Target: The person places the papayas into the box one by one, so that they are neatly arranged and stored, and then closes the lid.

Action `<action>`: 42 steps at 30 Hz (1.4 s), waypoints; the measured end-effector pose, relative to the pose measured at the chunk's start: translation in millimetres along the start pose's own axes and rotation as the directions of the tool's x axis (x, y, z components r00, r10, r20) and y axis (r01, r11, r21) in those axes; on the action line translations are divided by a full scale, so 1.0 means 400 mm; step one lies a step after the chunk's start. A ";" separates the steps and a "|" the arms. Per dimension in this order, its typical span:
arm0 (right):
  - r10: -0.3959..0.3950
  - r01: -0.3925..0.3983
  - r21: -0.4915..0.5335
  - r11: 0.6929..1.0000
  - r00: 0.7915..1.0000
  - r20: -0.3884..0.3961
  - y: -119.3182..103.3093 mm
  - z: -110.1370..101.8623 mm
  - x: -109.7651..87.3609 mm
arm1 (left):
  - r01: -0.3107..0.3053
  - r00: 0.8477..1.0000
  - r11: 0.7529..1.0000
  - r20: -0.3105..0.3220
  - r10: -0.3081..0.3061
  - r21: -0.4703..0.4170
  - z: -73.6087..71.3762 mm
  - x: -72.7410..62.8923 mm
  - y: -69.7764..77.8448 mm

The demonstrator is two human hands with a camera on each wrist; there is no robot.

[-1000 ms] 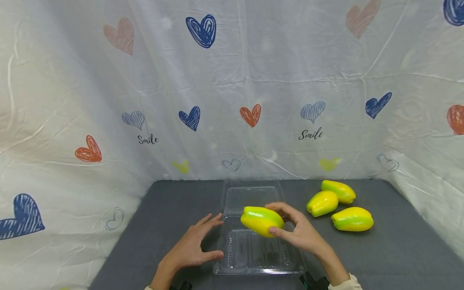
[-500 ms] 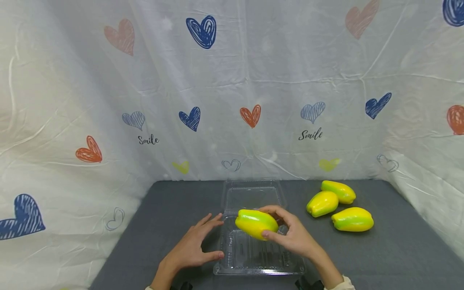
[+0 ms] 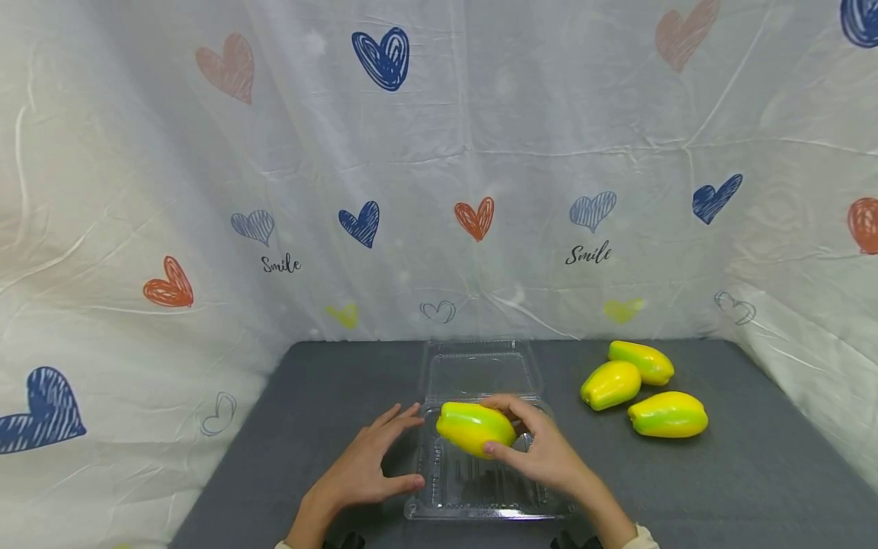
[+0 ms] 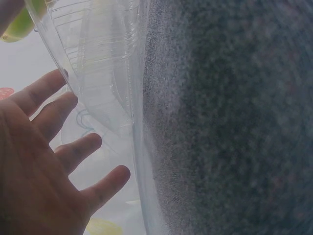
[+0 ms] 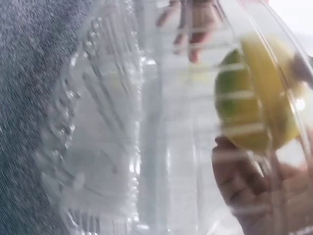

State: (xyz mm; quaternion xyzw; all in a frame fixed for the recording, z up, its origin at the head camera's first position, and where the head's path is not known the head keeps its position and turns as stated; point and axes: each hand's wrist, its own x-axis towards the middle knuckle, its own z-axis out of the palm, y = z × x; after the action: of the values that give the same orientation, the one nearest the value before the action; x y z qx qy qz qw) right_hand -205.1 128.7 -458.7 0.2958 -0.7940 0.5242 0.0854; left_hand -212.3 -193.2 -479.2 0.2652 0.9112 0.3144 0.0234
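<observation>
My right hand (image 3: 545, 450) grips a yellow-green papaya (image 3: 472, 428) between thumb and fingers, above the clear plastic clamshell box (image 3: 490, 496). The box's lid (image 3: 480, 374) lies folded back behind its base. At the left side of the base, my left hand (image 3: 366, 465) has its fingers spread and holds nothing. In the left wrist view its fingers (image 4: 54, 117) are at the box's edge; whether all touch cannot be told. Through the clear plastic, the right wrist view shows the held papaya (image 5: 254, 98) with fingers around it.
Three more yellow-green papayas lie to the right: a back one (image 3: 641, 362), a middle one (image 3: 610, 385) and a front one (image 3: 668, 415). A dark grey cloth (image 3: 741, 480) covers the table. Behind hangs a white curtain (image 3: 411, 152) with printed hearts.
The right hand has carried the papaya left and slightly toward the front, over the left part of the box. The left hand and the other papayas have stayed in place.
</observation>
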 end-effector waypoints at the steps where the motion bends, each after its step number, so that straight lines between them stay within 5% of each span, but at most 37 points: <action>1: 0.007 -0.007 0.000 1.000 1.000 0.002 -0.001 0.003 0.000 | -0.001 1.000 1.000 0.000 0.001 0.001 0.000 0.000 0.000; 42: 0.072 -0.072 -0.027 0.997 0.997 0.009 0.005 0.052 0.004 | 0.008 1.000 1.000 0.007 -0.008 0.004 -0.001 0.004 -0.002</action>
State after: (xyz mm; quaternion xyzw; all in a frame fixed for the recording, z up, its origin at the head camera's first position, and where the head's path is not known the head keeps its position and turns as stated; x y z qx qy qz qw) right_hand -203.7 110.1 -468.6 0.2684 -0.8116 0.5146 0.0666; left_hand -213.9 -193.0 -479.1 0.2627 0.9128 0.3115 0.0271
